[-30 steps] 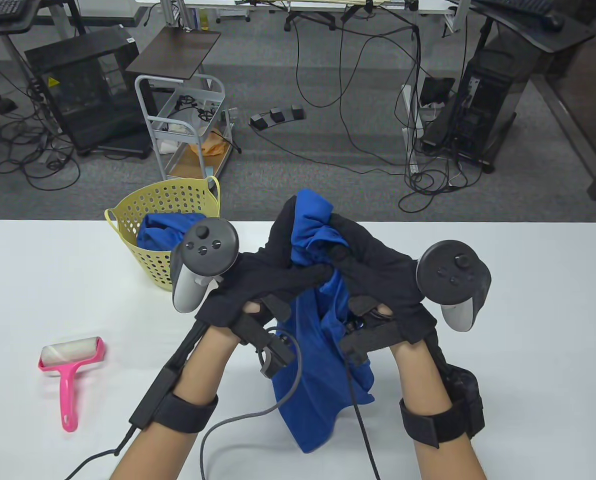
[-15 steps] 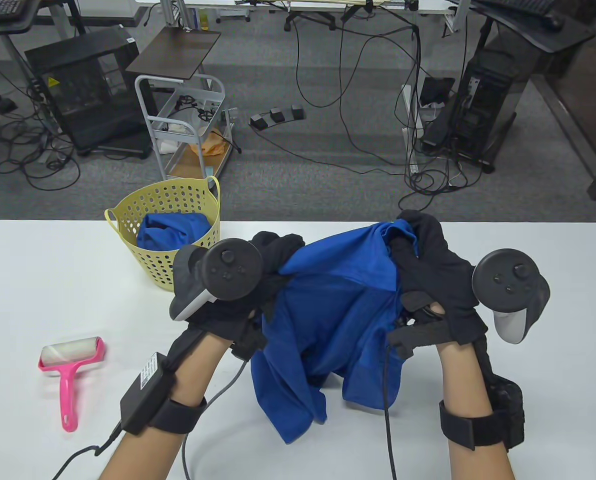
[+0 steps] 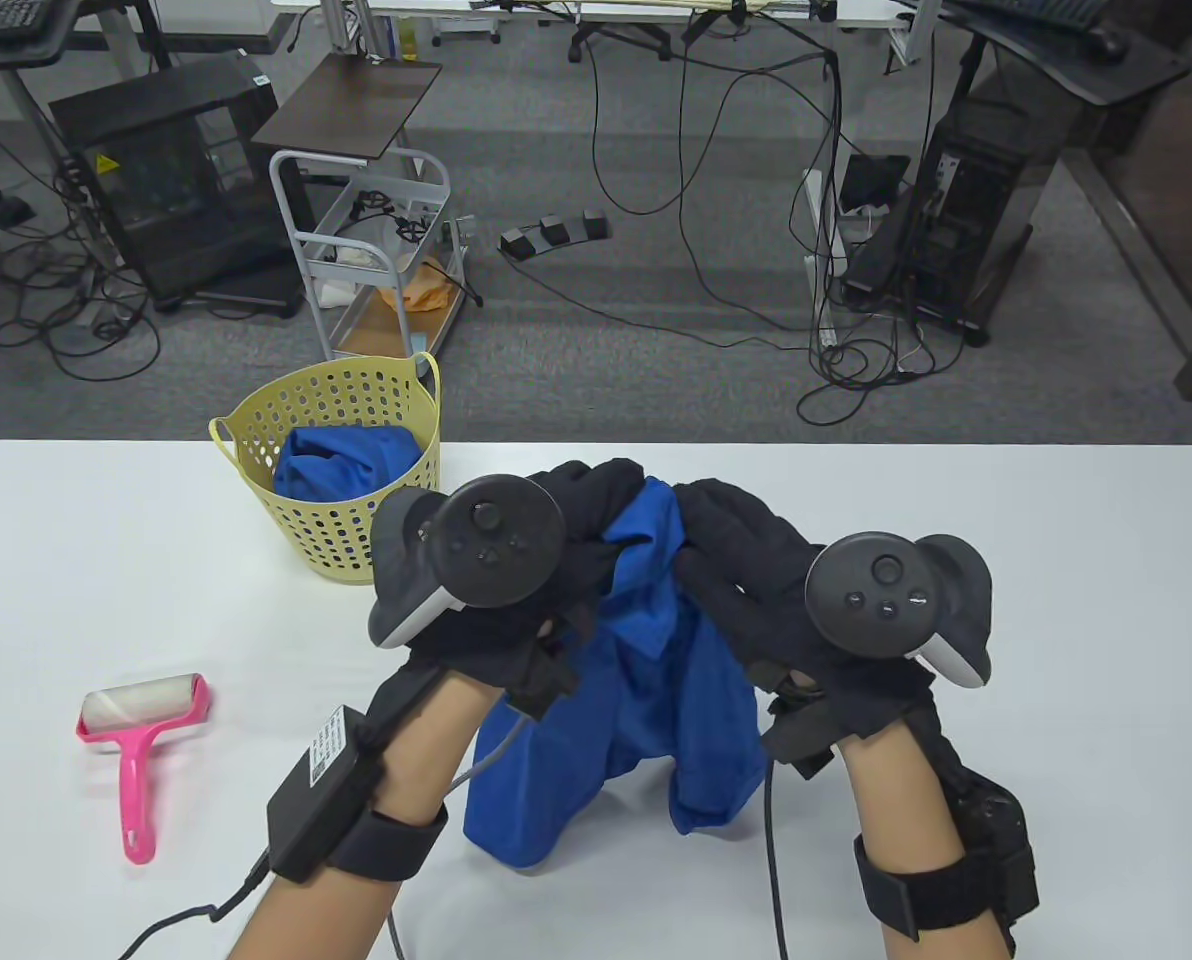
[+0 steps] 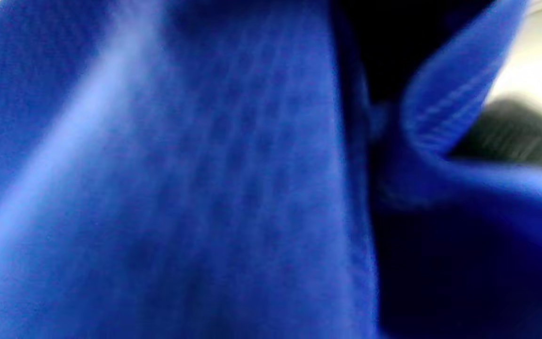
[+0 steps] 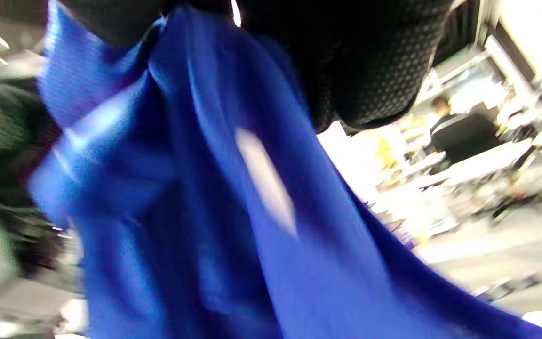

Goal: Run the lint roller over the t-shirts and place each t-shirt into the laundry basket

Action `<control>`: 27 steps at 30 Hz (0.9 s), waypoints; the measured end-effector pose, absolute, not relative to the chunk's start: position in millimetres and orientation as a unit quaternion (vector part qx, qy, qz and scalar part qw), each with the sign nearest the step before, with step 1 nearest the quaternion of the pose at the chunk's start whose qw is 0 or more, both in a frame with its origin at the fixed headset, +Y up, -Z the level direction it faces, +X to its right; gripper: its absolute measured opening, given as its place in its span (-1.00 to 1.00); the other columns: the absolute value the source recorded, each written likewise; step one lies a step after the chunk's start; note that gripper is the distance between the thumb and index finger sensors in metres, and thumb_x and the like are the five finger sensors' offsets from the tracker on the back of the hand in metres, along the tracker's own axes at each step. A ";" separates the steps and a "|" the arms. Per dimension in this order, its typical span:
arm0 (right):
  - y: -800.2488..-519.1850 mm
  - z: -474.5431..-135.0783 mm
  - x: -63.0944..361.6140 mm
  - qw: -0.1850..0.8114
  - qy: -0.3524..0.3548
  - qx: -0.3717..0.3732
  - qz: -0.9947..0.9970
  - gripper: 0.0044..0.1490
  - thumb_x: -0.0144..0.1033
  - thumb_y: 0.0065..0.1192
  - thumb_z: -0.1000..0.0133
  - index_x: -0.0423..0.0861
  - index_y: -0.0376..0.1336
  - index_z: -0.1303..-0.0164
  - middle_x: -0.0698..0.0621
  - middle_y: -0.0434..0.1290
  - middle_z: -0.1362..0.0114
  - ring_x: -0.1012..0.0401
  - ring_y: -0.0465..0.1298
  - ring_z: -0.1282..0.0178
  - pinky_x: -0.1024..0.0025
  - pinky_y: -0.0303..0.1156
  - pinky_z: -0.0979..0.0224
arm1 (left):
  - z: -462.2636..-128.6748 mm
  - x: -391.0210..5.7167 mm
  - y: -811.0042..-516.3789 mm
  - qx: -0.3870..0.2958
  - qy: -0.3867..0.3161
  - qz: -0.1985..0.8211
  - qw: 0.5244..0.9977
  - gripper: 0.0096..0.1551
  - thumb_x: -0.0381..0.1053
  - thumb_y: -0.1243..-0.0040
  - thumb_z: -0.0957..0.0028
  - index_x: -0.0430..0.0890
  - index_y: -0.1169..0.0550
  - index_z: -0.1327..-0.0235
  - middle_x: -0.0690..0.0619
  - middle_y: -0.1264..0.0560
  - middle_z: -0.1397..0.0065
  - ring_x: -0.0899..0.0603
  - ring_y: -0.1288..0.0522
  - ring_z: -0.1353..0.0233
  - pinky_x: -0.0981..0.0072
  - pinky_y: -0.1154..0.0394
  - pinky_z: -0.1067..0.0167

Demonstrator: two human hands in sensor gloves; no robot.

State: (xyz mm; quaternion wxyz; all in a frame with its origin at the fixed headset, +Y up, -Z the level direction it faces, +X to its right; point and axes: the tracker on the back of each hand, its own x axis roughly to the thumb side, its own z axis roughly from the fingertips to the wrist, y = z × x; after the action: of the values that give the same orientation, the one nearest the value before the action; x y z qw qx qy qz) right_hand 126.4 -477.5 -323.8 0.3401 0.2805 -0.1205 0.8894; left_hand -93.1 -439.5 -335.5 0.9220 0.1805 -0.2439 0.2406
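Both hands, left (image 3: 556, 560) and right (image 3: 756, 590), grip blue t-shirt (image 3: 646, 700) above surface (image 3: 1056, 620); yellow laundry basket (image 3: 326, 540) and pink lint roller (image 3: 141, 730) at left.

White, round-cornered surface (image 3: 1056, 560) across the lower half of the table view. Beyond it, grey carpeted floor (image 3: 656, 380) strewn with loose black cables (image 3: 676, 200). At left, a grey metal trolley cart (image 3: 371, 260) with a dark brown board on top (orange and white oddments on its shelves), beside a black open-framed cabinet (image 3: 176, 180). Near centre, a black foot-pedal set (image 3: 554, 234) lying on the carpet. At right, a black computer tower (image 3: 966, 210) under a dark desk (image 3: 1076, 50). Even, bright indoor light.
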 end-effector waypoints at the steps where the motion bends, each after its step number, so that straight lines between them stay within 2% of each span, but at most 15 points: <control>1: -479.6 -323.4 124.1 0.377 -0.102 0.290 0.874 -0.05 0.33 -0.26 -0.13 -0.06 0.03 -0.60 -0.21 0.19 -0.68 -0.15 0.45 -0.39 -0.04 0.48 -0.32 | -333.4 -92.9 -440.1 0.185 -0.248 0.259 0.915 -0.59 0.17 -0.23 -0.09 0.09 -0.55 -0.16 0.11 -0.60 0.12 0.10 -0.59 0.39 0.10 -0.61 -0.05; 2: -480.5 -323.8 121.9 0.391 -0.094 0.293 0.867 0.10 0.45 -0.14 -0.05 -0.12 0.02 -0.61 -0.25 0.20 -0.67 -0.16 0.46 -0.37 -0.05 0.49 -0.30 | -332.6 -92.3 -440.3 0.183 -0.251 0.269 0.912 -0.59 0.16 -0.24 -0.09 0.08 -0.55 -0.16 0.11 -0.60 0.12 0.09 -0.59 0.38 0.09 -0.61 -0.06; 4: -482.9 -325.6 111.5 0.356 -0.084 0.293 0.884 0.20 0.46 0.06 -0.01 -0.19 -0.03 -0.60 -0.24 0.21 -0.64 -0.10 0.48 -0.34 0.01 0.50 -0.29 | -333.4 -91.2 -441.5 0.178 -0.251 0.274 0.911 -0.58 0.16 -0.24 -0.09 0.07 -0.55 -0.16 0.11 -0.60 0.10 0.08 -0.59 0.37 0.08 -0.60 -0.08; 5: -483.0 -325.6 107.3 0.326 -0.095 0.283 0.897 0.15 0.38 0.19 -0.03 -0.19 -0.03 -0.57 -0.20 0.27 -0.59 -0.04 0.51 -0.28 0.06 0.52 -0.27 | -334.1 -91.0 -441.9 0.179 -0.252 0.271 0.912 -0.58 0.16 -0.25 -0.09 0.08 -0.55 -0.16 0.11 -0.60 0.09 0.08 -0.60 0.36 0.08 -0.60 -0.08; 6: -481.7 -326.0 103.1 0.266 -0.124 0.267 0.918 -0.04 0.19 0.25 -0.09 -0.14 0.04 -0.51 -0.09 0.38 -0.47 0.08 0.56 -0.16 0.20 0.57 -0.19 | -334.9 -91.8 -442.9 0.177 -0.254 0.267 0.913 -0.58 0.16 -0.25 -0.08 0.10 -0.55 -0.17 0.11 -0.60 0.08 0.08 -0.60 0.35 0.08 -0.60 -0.09; 7: -479.5 -325.2 103.8 0.236 -0.164 0.248 0.925 -0.42 -0.05 0.22 -0.15 -0.02 0.23 -0.33 0.07 0.56 -0.22 0.21 0.64 0.07 0.37 0.64 0.01 | -335.9 -92.9 -444.3 0.173 -0.261 0.260 0.913 -0.57 0.16 -0.26 -0.07 0.12 -0.55 -0.18 0.10 -0.60 0.07 0.07 -0.60 0.35 0.08 -0.59 -0.09; 8: -478.2 -323.9 108.9 0.221 -0.212 0.234 0.923 -0.52 -0.06 0.21 -0.12 0.06 0.31 -0.23 0.12 0.62 -0.09 0.28 0.66 0.22 0.48 0.65 0.16 | -336.7 -96.2 -446.3 0.166 -0.274 0.248 0.914 -0.55 0.16 -0.25 -0.08 0.14 -0.52 -0.22 0.11 -0.60 0.06 0.08 -0.60 0.34 0.08 -0.59 -0.11; 10: -472.7 -324.9 129.2 0.250 -0.256 0.191 0.914 -0.52 -0.07 0.17 -0.11 0.13 0.31 -0.24 0.14 0.61 -0.06 0.34 0.63 0.31 0.59 0.62 0.27 | -337.6 -108.4 -451.8 0.177 -0.265 0.231 0.919 -0.46 0.18 -0.31 -0.03 0.14 -0.48 -0.29 0.10 -0.60 0.07 0.06 -0.60 0.34 0.06 -0.58 -0.11; 13: -463.9 -327.0 159.2 0.346 -0.238 0.169 0.892 -0.52 -0.11 0.21 -0.13 0.07 0.31 -0.26 0.07 0.60 -0.06 0.32 0.62 0.37 0.60 0.59 0.35 | -343.3 -123.1 -465.4 0.157 -0.280 0.179 0.930 -0.22 0.31 -0.36 0.08 0.16 -0.39 -0.42 0.17 -0.57 0.00 0.12 -0.60 0.31 0.11 -0.59 -0.13; 15: -458.8 -323.3 159.0 0.324 -0.250 0.159 0.899 -0.52 -0.11 0.18 -0.14 0.07 0.30 -0.26 0.08 0.60 -0.05 0.35 0.62 0.41 0.64 0.60 0.39 | -342.9 -117.2 -474.7 0.130 -0.301 0.193 0.925 -0.26 0.24 -0.41 0.06 0.13 -0.42 -0.40 0.13 -0.58 0.01 0.08 -0.58 0.33 0.06 -0.56 -0.14; 16: -455.4 -319.8 156.9 0.309 -0.268 0.152 0.900 -0.52 -0.11 0.17 -0.13 0.08 0.30 -0.26 0.09 0.60 -0.05 0.36 0.63 0.42 0.65 0.60 0.40 | -341.4 -112.5 -479.5 0.126 -0.292 0.169 0.933 -0.29 0.19 -0.44 0.03 0.14 -0.43 -0.39 0.11 -0.57 -0.01 0.06 -0.58 0.30 0.03 -0.54 -0.16; 19: -443.2 -312.1 159.2 0.321 -0.287 0.144 0.891 -0.52 -0.11 0.17 -0.12 0.09 0.29 -0.26 0.10 0.60 -0.05 0.38 0.63 0.42 0.67 0.61 0.41 | -344.0 -108.7 -492.1 0.175 -0.203 0.019 0.963 -0.52 0.23 -0.37 -0.02 0.20 -0.51 -0.19 0.23 -0.56 -0.01 0.15 -0.59 0.29 0.14 -0.58 -0.18; 23: -435.2 -308.7 171.5 0.335 -0.310 0.117 0.882 -0.52 -0.11 0.17 -0.12 0.09 0.29 -0.26 0.10 0.60 -0.05 0.38 0.63 0.44 0.68 0.60 0.42 | -351.9 -121.2 -499.4 0.171 -0.120 0.076 0.975 -0.54 0.23 -0.29 -0.04 0.17 -0.54 -0.19 0.18 -0.59 -0.06 0.04 -0.64 0.20 0.03 -0.54 -0.24; 25: -436.9 -309.5 176.6 0.342 -0.305 0.113 0.881 -0.52 -0.11 0.17 -0.13 0.08 0.29 -0.26 0.09 0.60 -0.06 0.38 0.63 0.44 0.68 0.60 0.43 | -355.3 -126.5 -500.5 0.156 -0.120 0.098 0.975 -0.53 0.24 -0.18 -0.10 0.18 -0.52 -0.25 0.15 -0.59 -0.19 -0.01 -0.69 0.04 -0.03 -0.52 -0.27; 27: -440.9 -309.7 179.8 0.357 -0.305 0.107 0.876 -0.52 -0.10 0.17 -0.14 0.09 0.29 -0.26 0.10 0.61 -0.08 0.39 0.64 0.47 0.69 0.61 0.46 | -355.0 -127.7 -499.7 0.143 -0.128 0.152 0.970 -0.48 0.28 -0.10 -0.13 0.19 -0.48 -0.34 0.07 -0.53 -0.31 -0.04 -0.67 -0.03 -0.01 -0.54 -0.22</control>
State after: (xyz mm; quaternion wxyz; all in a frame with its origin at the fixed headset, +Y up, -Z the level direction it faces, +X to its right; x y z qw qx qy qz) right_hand 179.8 -440.9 -309.7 0.3567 0.1066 -0.3052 0.8765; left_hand -127.7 -499.7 -355.0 0.9695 0.1434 -0.1279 0.1519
